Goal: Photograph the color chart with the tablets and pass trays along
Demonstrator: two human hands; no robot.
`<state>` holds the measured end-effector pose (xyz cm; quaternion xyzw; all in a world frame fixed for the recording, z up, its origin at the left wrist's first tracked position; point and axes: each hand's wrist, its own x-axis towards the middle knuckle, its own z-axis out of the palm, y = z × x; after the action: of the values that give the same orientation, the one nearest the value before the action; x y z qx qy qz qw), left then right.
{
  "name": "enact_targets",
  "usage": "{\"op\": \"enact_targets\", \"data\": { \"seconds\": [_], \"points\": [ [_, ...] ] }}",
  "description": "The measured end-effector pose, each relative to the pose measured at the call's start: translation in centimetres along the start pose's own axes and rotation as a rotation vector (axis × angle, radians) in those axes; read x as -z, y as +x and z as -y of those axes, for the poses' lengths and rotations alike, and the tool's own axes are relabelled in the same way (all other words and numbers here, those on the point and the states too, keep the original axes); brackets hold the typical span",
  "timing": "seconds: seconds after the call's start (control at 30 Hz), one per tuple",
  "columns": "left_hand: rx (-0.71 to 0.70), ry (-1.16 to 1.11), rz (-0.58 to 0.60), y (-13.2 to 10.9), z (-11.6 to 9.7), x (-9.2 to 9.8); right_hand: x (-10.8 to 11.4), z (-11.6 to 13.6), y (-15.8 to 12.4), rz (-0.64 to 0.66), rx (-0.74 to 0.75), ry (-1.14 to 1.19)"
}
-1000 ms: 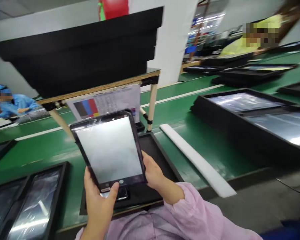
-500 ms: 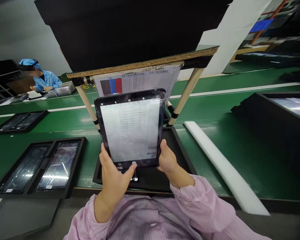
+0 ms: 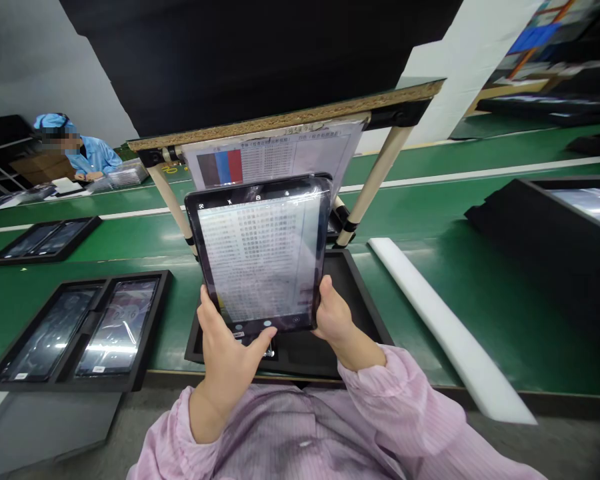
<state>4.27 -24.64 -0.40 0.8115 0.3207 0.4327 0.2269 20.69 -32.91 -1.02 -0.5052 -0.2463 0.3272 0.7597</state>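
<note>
I hold a black tablet [image 3: 260, 257] upright in both hands, its lit screen showing a table of small print under a glossy film. My left hand [image 3: 227, 357] grips its lower left corner, thumb resting on the bottom bezel. My right hand [image 3: 334, 317] clasps the lower right edge. The tablet hovers over an open black tray [image 3: 360, 303] on the green conveyor belt [image 3: 430, 267]. Behind it, a printed sheet [image 3: 280, 153] with grey, blue and red bars hangs from a wooden shelf [image 3: 290, 120].
A black tray [image 3: 145, 353] with two tablets lies to the left, another tray [image 3: 45, 237] farther back. A white foam strip [image 3: 445, 327] lies diagonally on the right, beside stacked black trays [image 3: 540, 227]. A person in blue [image 3: 90, 157] works at the far left.
The view swung left and steadied. The tablet turned from tilted to nearly upright in front of the sheet, and its screen went from blank white to showing a table of print.
</note>
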Motion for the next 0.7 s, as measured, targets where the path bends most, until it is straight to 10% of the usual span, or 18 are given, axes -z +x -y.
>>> {"op": "enact_targets", "data": {
  "seconds": [0.2, 0.3, 0.43, 0.7],
  "points": [
    [-0.070, -0.332, -0.034, 0.1, 2.1, 1.0, 0.5, 0.1, -1.3, -0.031, 0.029, -0.047],
    [0.184, -0.621, -0.183, 0.8, 2.7, 1.2, 0.8, 0.8, -2.9, -0.007, 0.115, -0.117],
    [0.570, -0.981, -0.051, 1.2, 2.0, 0.4, 1.3, 3.6, -4.3, 0.130, 0.386, -0.308],
    [0.671, -1.001, 0.071, -0.7, 1.8, -2.0, 3.6, 7.8, -4.8, 0.078, 0.444, -0.690]
  ]
}}
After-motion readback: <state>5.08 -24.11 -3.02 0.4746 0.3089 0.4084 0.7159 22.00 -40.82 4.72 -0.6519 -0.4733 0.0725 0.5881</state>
